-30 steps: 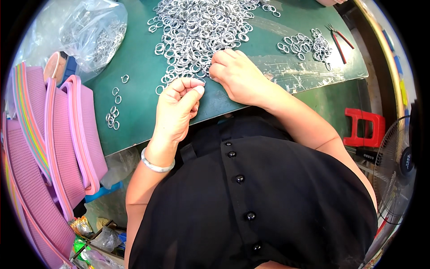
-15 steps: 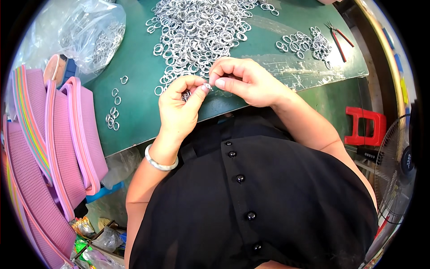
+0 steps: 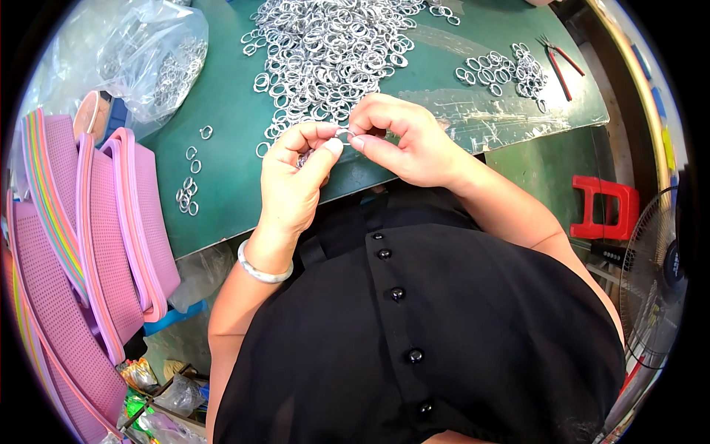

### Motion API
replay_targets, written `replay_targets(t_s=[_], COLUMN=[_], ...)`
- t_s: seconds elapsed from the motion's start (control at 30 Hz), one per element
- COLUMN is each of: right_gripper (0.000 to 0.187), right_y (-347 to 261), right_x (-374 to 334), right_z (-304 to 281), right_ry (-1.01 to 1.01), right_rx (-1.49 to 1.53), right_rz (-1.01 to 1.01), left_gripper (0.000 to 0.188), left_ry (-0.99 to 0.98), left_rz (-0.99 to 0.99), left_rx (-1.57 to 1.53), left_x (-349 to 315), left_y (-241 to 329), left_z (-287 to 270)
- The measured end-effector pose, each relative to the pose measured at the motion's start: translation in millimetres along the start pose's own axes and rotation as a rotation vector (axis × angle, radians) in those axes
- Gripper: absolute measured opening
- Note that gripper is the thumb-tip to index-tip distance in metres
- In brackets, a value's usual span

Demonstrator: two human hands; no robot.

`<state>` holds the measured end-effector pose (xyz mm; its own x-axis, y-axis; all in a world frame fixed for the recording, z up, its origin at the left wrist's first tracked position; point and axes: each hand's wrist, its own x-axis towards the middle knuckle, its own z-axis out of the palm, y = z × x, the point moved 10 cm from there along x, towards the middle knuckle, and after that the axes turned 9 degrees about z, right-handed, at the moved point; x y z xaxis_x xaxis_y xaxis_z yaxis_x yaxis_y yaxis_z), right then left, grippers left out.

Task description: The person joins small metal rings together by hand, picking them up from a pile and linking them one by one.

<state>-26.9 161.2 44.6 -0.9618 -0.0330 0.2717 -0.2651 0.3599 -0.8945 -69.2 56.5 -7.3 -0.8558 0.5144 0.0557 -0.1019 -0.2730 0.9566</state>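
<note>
A big heap of silver metal rings [image 3: 333, 52] lies on the green table [image 3: 229, 96]. Just in front of it, above the table's near edge, my left hand [image 3: 292, 185] and my right hand [image 3: 403, 140] meet fingertip to fingertip. Between them they pinch one small silver ring [image 3: 342, 133]. More rings show inside the curled fingers of my left hand. A silver bangle [image 3: 260, 270] sits on my left wrist.
A smaller group of rings [image 3: 503, 70] and red-handled pliers [image 3: 562, 63] lie at the right. A few loose rings [image 3: 188, 196] lie at the left, a clear bag of rings [image 3: 148, 59] behind. Pink mesh baskets [image 3: 89, 244] are stacked left; a red stool [image 3: 603, 207] and fan [image 3: 662, 274] stand right.
My right hand left the heap and came up to my left hand. Both hands now hold one ring between their fingertips, lifted slightly off the table.
</note>
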Motion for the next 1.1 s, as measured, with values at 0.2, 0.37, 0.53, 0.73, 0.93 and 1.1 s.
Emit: replay_targets(t_s=[0.2,0.37,0.53,0.73,0.93,1.1], right_gripper=[0.004,0.006,0.006,0.006,0.005,0.005], right_y=[10,16,22,21,22,22], right_x=[0,1,2,3,3,4], right_z=[8,-4,-8,-9,-8,-8], right_ry=[-0.111,-0.044,-0.002,0.035,0.039,0.042], right_rx=[0.073,0.048,-0.028,-0.094,-0.153,-0.202], right_rz=[0.124,0.102,0.112,0.108,0.085,0.061], left_gripper=[0.006,0.008,0.011,0.014,0.015,0.015], left_ry=[-0.044,-0.025,-0.038,-0.165,-0.184,-0.204], left_rz=[-0.011,-0.146,-0.199,-0.442,-0.507,-0.534], left_rx=[0.07,-0.05,-0.17,-0.532,-0.664,-0.748], left_x=[4,2,1,-6,-11,-13], left_y=[4,-11,-16,-30,-35,-37], left_z=[1,-3,-1,18,24,27])
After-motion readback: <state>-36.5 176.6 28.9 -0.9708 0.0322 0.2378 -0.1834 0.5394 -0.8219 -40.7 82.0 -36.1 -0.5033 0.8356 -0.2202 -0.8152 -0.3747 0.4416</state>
